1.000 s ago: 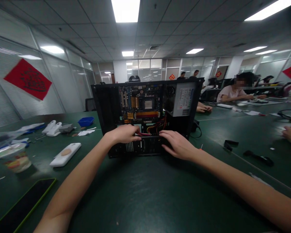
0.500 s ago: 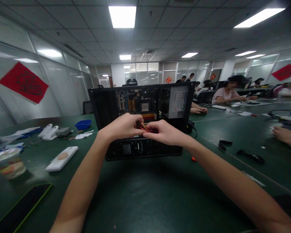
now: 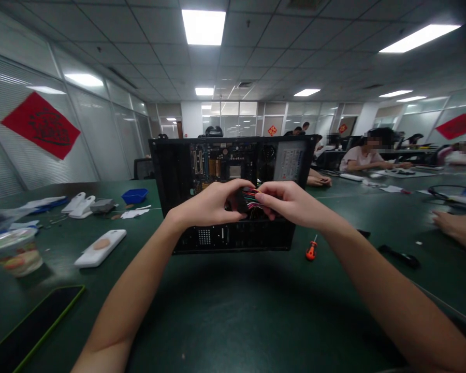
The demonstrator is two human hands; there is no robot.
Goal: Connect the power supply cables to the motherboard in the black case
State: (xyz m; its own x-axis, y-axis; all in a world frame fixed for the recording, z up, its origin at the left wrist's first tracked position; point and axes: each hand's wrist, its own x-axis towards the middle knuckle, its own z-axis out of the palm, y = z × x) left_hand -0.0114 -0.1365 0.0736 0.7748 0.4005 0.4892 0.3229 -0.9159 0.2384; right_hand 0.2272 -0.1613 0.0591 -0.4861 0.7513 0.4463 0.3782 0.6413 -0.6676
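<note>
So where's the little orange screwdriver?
In the head view, the orange screwdriver lies on the green table, right of centre. It sits just off the lower right corner of the open computer case, below the person's right forearm.

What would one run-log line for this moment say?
left hand: gripping cable bundle | right hand: gripping it too | open computer case behind | screwdriver on table

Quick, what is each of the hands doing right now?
Left hand: closed, pinching the bundle of coloured wires in front of the open computer case.
Right hand: closed on the same bundle.
</note>
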